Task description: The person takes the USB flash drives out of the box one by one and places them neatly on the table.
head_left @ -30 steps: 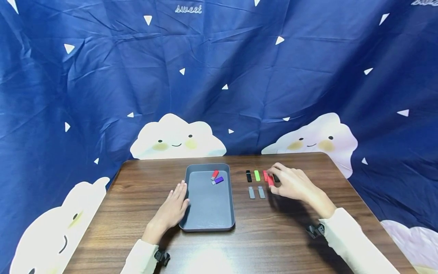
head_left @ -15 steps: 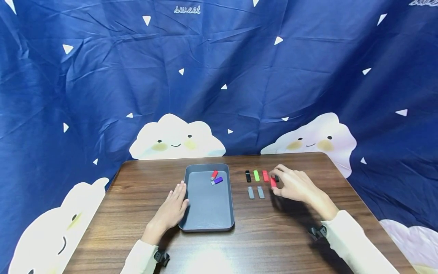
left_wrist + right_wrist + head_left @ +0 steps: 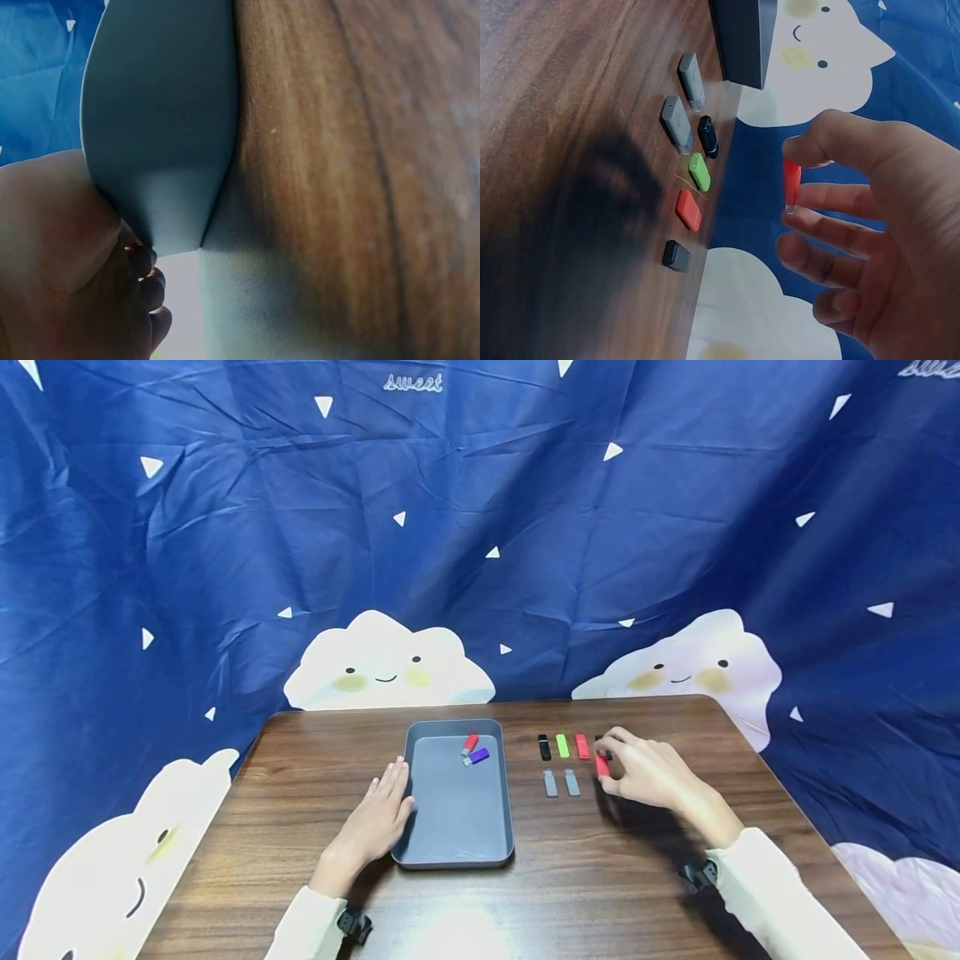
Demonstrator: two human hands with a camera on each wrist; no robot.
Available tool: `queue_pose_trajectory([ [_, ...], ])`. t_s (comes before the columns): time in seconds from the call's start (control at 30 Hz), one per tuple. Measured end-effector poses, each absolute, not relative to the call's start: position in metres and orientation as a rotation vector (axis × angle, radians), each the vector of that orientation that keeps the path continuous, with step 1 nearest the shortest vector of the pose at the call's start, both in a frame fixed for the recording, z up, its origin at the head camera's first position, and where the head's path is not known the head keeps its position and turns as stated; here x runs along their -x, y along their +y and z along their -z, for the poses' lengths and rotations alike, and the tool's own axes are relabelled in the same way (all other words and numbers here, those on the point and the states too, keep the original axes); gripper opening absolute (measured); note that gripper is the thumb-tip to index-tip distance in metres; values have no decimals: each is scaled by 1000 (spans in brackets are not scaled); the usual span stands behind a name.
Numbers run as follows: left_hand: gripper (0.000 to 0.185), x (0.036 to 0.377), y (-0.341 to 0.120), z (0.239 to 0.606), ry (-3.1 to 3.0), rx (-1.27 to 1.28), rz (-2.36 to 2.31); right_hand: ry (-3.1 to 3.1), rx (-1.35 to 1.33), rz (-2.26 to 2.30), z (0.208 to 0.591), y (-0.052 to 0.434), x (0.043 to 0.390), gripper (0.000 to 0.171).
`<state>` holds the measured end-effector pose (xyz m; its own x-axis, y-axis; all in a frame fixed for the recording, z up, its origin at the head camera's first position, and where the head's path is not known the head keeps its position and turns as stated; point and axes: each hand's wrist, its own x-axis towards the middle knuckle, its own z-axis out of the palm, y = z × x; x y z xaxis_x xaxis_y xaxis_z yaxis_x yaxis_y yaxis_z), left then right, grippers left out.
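My right hand (image 3: 648, 772) pinches a red USB flash drive (image 3: 602, 765) between thumb and fingers. In the right wrist view, that drive (image 3: 791, 180) hangs above the table with its clear end pointing down. To its left lie a red drive (image 3: 582, 746), a green one (image 3: 562, 746) and a black one (image 3: 544, 747). Another black drive (image 3: 676, 256) is partly covered by my fingers in the head view. Two grey drives (image 3: 551, 782) lie nearer me. My left hand (image 3: 375, 814) rests with straight fingers on the left wall of a grey tray (image 3: 453, 818).
Inside the tray, near its far end, lie a red drive (image 3: 470, 743) and a purple drive (image 3: 476, 757). The wooden table (image 3: 570, 885) ends at a blue curtain (image 3: 450, 568) with cloud prints behind it.
My right hand has shifted slightly right with the red flash drive, uncovering the red drive in the row. The left hand stays on the tray.
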<state>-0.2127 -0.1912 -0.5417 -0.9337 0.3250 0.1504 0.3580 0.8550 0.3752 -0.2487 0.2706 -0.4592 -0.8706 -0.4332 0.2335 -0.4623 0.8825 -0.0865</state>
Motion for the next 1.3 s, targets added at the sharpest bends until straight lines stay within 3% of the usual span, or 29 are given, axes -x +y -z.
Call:
queue_pose_trajectory([
  [0.87, 62, 212, -189, 535, -3008, 494, 606, -2888, -666, -253, 473, 272, 251, 46],
  [1.3, 62, 219, -195, 552, -2911, 564, 654, -2894, -683, -272, 480, 271, 252, 49],
])
